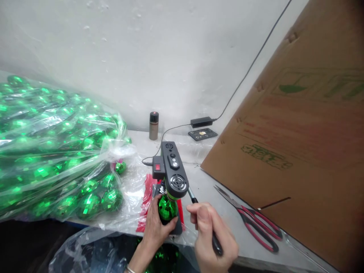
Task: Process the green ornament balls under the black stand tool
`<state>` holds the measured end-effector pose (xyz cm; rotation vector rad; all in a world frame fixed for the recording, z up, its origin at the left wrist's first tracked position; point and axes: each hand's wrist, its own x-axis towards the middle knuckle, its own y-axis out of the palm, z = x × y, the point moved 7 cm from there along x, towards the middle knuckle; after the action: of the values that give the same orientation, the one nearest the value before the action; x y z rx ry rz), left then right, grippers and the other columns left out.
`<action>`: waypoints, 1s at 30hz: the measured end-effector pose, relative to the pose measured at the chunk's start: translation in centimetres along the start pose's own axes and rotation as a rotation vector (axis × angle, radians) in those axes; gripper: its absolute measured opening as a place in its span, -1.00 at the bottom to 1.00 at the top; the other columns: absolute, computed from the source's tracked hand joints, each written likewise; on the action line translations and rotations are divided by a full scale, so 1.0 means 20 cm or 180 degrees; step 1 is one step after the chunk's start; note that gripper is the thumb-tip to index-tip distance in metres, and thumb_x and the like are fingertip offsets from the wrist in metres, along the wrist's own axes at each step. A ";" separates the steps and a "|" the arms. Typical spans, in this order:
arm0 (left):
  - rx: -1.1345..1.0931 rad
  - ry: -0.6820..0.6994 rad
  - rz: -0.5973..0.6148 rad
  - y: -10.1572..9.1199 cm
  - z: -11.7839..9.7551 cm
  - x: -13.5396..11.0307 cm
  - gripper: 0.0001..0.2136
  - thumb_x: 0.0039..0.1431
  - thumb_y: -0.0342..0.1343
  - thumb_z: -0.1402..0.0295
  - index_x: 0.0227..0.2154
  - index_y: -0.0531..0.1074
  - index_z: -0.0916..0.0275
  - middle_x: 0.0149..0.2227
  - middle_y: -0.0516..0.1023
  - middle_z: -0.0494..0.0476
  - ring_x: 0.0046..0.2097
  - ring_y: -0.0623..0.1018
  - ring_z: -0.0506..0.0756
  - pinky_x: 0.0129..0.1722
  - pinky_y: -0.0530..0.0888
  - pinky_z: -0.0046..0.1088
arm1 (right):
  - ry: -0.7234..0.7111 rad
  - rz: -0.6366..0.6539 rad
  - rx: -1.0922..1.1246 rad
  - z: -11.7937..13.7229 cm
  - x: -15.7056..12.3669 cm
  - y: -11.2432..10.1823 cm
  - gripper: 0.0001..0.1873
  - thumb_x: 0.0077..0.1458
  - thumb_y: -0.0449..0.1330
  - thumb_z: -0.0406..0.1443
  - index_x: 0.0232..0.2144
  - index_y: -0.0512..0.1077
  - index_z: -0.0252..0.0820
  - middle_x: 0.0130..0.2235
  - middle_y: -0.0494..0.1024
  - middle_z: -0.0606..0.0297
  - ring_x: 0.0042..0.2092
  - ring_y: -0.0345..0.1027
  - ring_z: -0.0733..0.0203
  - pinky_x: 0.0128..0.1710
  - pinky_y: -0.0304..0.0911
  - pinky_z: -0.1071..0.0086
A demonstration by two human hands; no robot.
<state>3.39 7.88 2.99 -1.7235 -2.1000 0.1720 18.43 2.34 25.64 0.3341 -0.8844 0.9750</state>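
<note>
My left hand (155, 225) wraps a shiny green faceted ball (166, 207) and holds it under the head of a small black machine (170, 170) that stands on the table. My right hand (212, 237) is closed around the black lever handle (216, 244) that runs down from the machine's right side. The machine has a red switch on its left side and round vents on top. A red sheet (146, 201) lies under its base.
A large clear plastic bag of green balls (54, 151) fills the left. Red-handled pliers (250, 220) lie right of the machine. A big cardboard sheet (298, 132) leans at the right. A small can (154, 125), a power adapter (201, 122) and a dark flat device (202, 134) sit by the wall.
</note>
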 end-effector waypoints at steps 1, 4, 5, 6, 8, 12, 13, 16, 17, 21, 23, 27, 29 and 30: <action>0.0036 0.0027 0.0007 0.00 0.01 0.00 -0.27 0.06 0.41 0.18 0.29 0.36 0.22 0.24 0.62 0.45 0.32 0.62 0.49 0.37 0.52 0.28 | -0.0001 -0.0004 0.0026 -0.01 -0.01 0.00 -0.73 0.52 0.13 -0.36 -0.27 0.55 -0.12 -0.41 0.61 0.37 -0.48 0.46 0.34 -0.46 0.31 0.49; 0.0131 0.0118 -0.0029 0.01 0.03 0.00 -0.25 0.03 0.43 0.20 0.29 0.36 0.24 0.23 0.63 0.45 0.30 0.63 0.49 0.34 0.55 0.27 | -0.0043 -0.0050 0.0127 -0.03 -0.05 0.01 -0.74 0.49 0.14 -0.39 -0.27 0.56 -0.14 -0.40 0.63 0.34 -0.48 0.47 0.32 -0.50 0.30 0.47; 0.0163 0.0151 -0.0054 0.01 0.04 -0.01 -0.24 0.01 0.43 0.21 0.29 0.36 0.26 0.23 0.63 0.46 0.29 0.64 0.49 0.33 0.56 0.27 | -0.0073 -0.0096 0.0154 -0.04 -0.07 0.01 -0.74 0.48 0.14 -0.40 -0.26 0.57 -0.14 -0.40 0.63 0.34 -0.47 0.48 0.32 -0.50 0.30 0.47; 0.0195 0.0190 -0.0074 0.02 0.04 -0.01 -0.24 0.00 0.43 0.22 0.28 0.36 0.27 0.22 0.63 0.47 0.28 0.65 0.49 0.32 0.58 0.27 | -0.0113 -0.0153 0.0175 -0.04 -0.08 0.01 -0.73 0.48 0.13 -0.41 -0.26 0.57 -0.14 -0.40 0.64 0.33 -0.47 0.49 0.31 -0.50 0.30 0.46; 0.0263 0.0277 -0.0108 0.02 0.04 -0.01 -0.25 0.00 0.43 0.24 0.28 0.37 0.28 0.21 0.64 0.48 0.26 0.66 0.50 0.29 0.59 0.28 | -0.0176 -0.0255 0.0199 -0.05 -0.10 0.01 -0.73 0.47 0.13 -0.42 -0.27 0.58 -0.15 -0.40 0.65 0.33 -0.46 0.51 0.29 -0.49 0.31 0.45; 0.0367 0.0406 -0.0128 0.02 0.02 -0.01 -0.26 0.01 0.43 0.26 0.28 0.37 0.27 0.19 0.66 0.45 0.23 0.68 0.48 0.25 0.63 0.26 | -0.0236 -0.0385 0.0223 -0.05 -0.10 0.01 -0.71 0.47 0.13 -0.42 -0.29 0.58 -0.17 -0.43 0.63 0.34 -0.50 0.47 0.32 -0.50 0.29 0.44; 0.0380 0.0428 -0.0115 0.02 0.01 -0.01 -0.26 0.01 0.43 0.27 0.28 0.37 0.27 0.18 0.66 0.45 0.22 0.69 0.48 0.24 0.64 0.25 | -0.0242 -0.0411 0.0206 -0.05 -0.09 0.01 -0.70 0.48 0.13 -0.42 -0.30 0.58 -0.17 -0.44 0.62 0.35 -0.51 0.45 0.33 -0.51 0.27 0.45; 0.0429 0.0473 -0.0097 0.01 0.00 -0.01 -0.26 0.02 0.44 0.27 0.28 0.37 0.27 0.17 0.67 0.44 0.20 0.70 0.46 0.22 0.66 0.21 | -0.0254 -0.0464 0.0142 -0.04 -0.09 0.01 -0.68 0.51 0.13 -0.39 -0.32 0.58 -0.17 -0.45 0.61 0.34 -0.53 0.41 0.33 -0.51 0.24 0.44; 0.0455 0.0483 -0.0103 0.01 0.00 -0.01 -0.26 0.02 0.44 0.27 0.28 0.36 0.27 0.17 0.66 0.44 0.20 0.70 0.46 0.22 0.67 0.20 | -0.0252 -0.0474 0.0135 -0.04 -0.09 0.01 -0.68 0.51 0.13 -0.38 -0.32 0.58 -0.17 -0.45 0.60 0.33 -0.53 0.40 0.32 -0.52 0.23 0.43; 0.0514 0.0534 -0.0109 0.01 -0.01 -0.01 -0.25 0.02 0.44 0.25 0.29 0.36 0.26 0.18 0.66 0.44 0.20 0.70 0.46 0.21 0.67 0.19 | -0.0289 -0.0535 0.0155 -0.04 -0.09 0.01 -0.66 0.53 0.14 -0.35 -0.32 0.59 -0.19 -0.47 0.59 0.34 -0.55 0.37 0.33 -0.53 0.21 0.43; 0.0506 0.0559 -0.0090 0.01 -0.02 -0.01 -0.26 0.03 0.44 0.25 0.29 0.37 0.27 0.17 0.67 0.44 0.19 0.71 0.45 0.20 0.68 0.19 | -0.0290 -0.0580 0.0184 -0.05 -0.10 0.02 -0.67 0.53 0.14 -0.34 -0.32 0.60 -0.19 -0.47 0.59 0.36 -0.55 0.38 0.34 -0.53 0.19 0.43; 0.0504 0.0586 -0.0088 0.01 -0.03 -0.01 -0.25 0.01 0.43 0.27 0.29 0.37 0.28 0.16 0.68 0.43 0.17 0.72 0.45 0.18 0.69 0.18 | -0.0274 -0.0621 0.0287 -0.07 -0.11 0.02 -0.67 0.53 0.13 -0.36 -0.30 0.61 -0.19 -0.46 0.59 0.36 -0.53 0.38 0.35 -0.53 0.17 0.42; 0.0528 0.0575 -0.0105 0.01 -0.02 -0.01 -0.24 -0.01 0.44 0.27 0.29 0.37 0.27 0.16 0.68 0.43 0.18 0.72 0.46 0.18 0.69 0.19 | -0.0288 -0.0605 0.0331 -0.07 -0.12 0.02 -0.67 0.53 0.13 -0.37 -0.29 0.61 -0.20 -0.46 0.60 0.35 -0.53 0.39 0.35 -0.53 0.17 0.42; 0.0539 0.0567 -0.0110 0.01 -0.02 -0.01 -0.24 -0.01 0.44 0.27 0.29 0.37 0.26 0.16 0.68 0.43 0.18 0.71 0.46 0.18 0.69 0.20 | -0.0281 -0.0603 0.0350 -0.08 -0.12 0.02 -0.67 0.53 0.13 -0.36 -0.30 0.61 -0.20 -0.46 0.60 0.35 -0.52 0.40 0.35 -0.52 0.17 0.42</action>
<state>3.75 7.69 3.24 -1.5439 -1.9269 0.1742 18.23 2.11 22.69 0.5483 -0.8640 0.8397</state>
